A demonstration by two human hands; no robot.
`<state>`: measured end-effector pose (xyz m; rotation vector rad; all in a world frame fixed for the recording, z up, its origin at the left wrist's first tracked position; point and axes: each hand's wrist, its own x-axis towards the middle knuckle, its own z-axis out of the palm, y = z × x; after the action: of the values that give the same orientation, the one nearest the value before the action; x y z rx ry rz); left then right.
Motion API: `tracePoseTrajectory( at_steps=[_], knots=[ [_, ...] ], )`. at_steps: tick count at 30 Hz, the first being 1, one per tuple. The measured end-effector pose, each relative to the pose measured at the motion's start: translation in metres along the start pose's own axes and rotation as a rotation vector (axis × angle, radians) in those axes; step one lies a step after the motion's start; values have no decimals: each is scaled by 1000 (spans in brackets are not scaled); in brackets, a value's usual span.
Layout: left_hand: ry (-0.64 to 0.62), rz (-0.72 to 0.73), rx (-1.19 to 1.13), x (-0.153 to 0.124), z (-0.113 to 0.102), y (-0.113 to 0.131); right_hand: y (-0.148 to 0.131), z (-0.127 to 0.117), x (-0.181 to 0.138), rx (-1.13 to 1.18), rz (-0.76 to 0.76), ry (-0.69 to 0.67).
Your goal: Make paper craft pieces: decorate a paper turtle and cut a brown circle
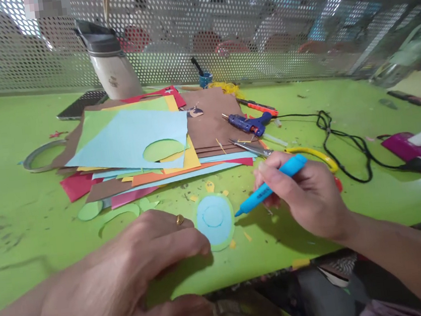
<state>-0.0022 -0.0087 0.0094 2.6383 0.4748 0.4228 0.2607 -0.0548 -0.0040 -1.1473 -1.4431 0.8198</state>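
Observation:
A small paper turtle (pixel 215 231) lies on the green table in front of me, with a yellow head, yellow feet, a green rim and a light blue round on top. A blue ring shape is drawn on the round. My left hand (pixel 128 269), wearing a gold ring, rests at the turtle's left edge. Its index finger and thumb are apart, and nothing is held in it. In my right hand (pixel 309 192) is a blue marker (pixel 270 186), gripped like a pen. The marker's tip points down-left, close to the turtle's right edge.
Behind lies a stack of coloured paper (pixel 128 137), with scissors (pixel 249 146) and a blue glue gun (pixel 250 123) on its right. The gun's black cord (pixel 365 150) loops rightward. A bottle (pixel 115 70) stands near the mesh screen (pixel 257 36). Paper scraps (pixel 118 211) lie behind my left hand.

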Motion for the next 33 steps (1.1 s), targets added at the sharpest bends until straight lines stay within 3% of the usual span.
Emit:
tracePoseTrajectory(
  at_steps=[2,6,13,28,33],
  knots=[
    [-19,47,-63,2,-2,-1,0,0,1,-7,-6,-5],
    [41,-41,3,7,-2,-8,-1,0,2,5,-24,21],
    [-83,-4,147,15,8,-16,-2,0,1,-18,-29,32],
    [-9,-122,310,21,29,-4,0,-1,-4,-67,-47,8],
    [75,-116,285,18,27,0,3,-1,0,-12,-57,77]
  ],
)
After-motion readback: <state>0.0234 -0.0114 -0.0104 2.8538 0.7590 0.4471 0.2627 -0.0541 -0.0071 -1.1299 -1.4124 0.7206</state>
